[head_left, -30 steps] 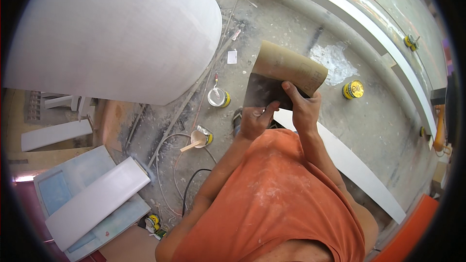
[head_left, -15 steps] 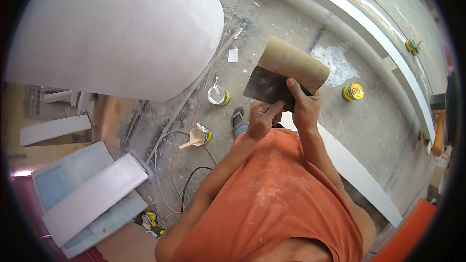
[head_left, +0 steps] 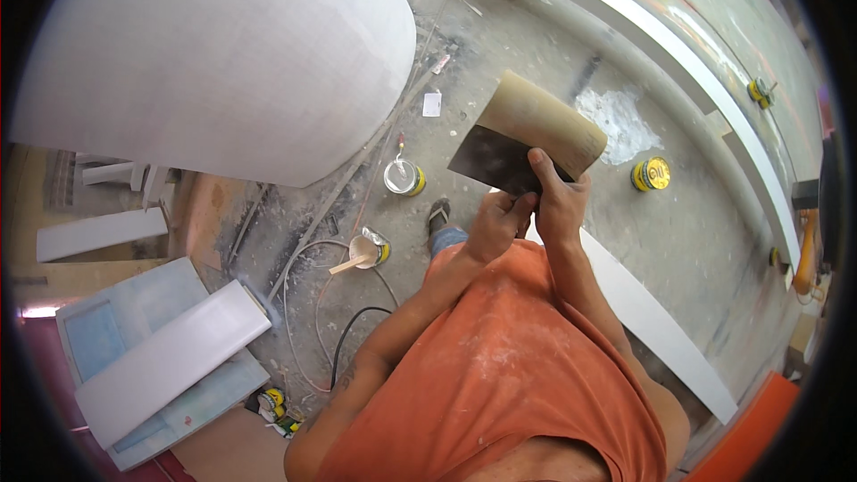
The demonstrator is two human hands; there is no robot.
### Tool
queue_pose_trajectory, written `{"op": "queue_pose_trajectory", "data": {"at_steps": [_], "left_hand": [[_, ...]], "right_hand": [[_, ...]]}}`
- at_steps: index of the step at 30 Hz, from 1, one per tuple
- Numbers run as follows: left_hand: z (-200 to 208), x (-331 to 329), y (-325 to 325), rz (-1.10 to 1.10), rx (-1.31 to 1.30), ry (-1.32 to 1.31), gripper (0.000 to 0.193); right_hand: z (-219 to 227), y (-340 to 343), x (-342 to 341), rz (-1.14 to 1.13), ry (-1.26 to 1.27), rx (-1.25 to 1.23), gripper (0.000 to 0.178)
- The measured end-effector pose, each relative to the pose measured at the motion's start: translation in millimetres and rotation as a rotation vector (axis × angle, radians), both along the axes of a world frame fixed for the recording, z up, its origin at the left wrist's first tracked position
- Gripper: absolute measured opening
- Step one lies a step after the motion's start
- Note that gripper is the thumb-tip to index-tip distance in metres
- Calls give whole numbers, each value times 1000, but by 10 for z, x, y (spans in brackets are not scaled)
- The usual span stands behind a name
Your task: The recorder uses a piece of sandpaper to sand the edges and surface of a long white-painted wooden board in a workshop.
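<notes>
A sheet of sandpaper is held in front of my body, its dark grit side showing on the near part and its tan back curling over at the far side. My right hand is closed on its near right edge, the thumb lying on the dark face. Close beside it, my left hand is closed at the sheet's lower edge, thumb bent inward. The fingers under the sheet are mostly hidden.
A large white curved panel fills the upper left. On the floor stand a lidded can, an opened can with a wooden stick and a yellow can. A hose loops at left. White boards lie lower left.
My left hand has slid slightly right and down along the sandpaper's lower edge, closer to my right hand. The right hand and the sheet have hardly moved.
</notes>
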State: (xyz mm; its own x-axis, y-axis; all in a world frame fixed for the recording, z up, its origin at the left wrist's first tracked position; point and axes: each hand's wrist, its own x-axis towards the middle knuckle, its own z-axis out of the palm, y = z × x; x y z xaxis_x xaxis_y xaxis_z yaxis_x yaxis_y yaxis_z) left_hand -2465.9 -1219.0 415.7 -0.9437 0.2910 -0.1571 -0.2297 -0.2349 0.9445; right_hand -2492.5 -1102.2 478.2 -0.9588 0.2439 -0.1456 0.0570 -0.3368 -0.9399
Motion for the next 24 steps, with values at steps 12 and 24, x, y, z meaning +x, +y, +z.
{"op": "queue_pose_trajectory", "data": {"at_steps": [12, 24], "left_hand": [[-53, 4, -20, 16, -2, 49, 55], [-99, 13, -91, -1, -148, 316, 38]], "right_hand": [[-24, -114, 17, -21, 57, -66, 32], [-176, -106, -28, 51, 67, -75, 33]]}}
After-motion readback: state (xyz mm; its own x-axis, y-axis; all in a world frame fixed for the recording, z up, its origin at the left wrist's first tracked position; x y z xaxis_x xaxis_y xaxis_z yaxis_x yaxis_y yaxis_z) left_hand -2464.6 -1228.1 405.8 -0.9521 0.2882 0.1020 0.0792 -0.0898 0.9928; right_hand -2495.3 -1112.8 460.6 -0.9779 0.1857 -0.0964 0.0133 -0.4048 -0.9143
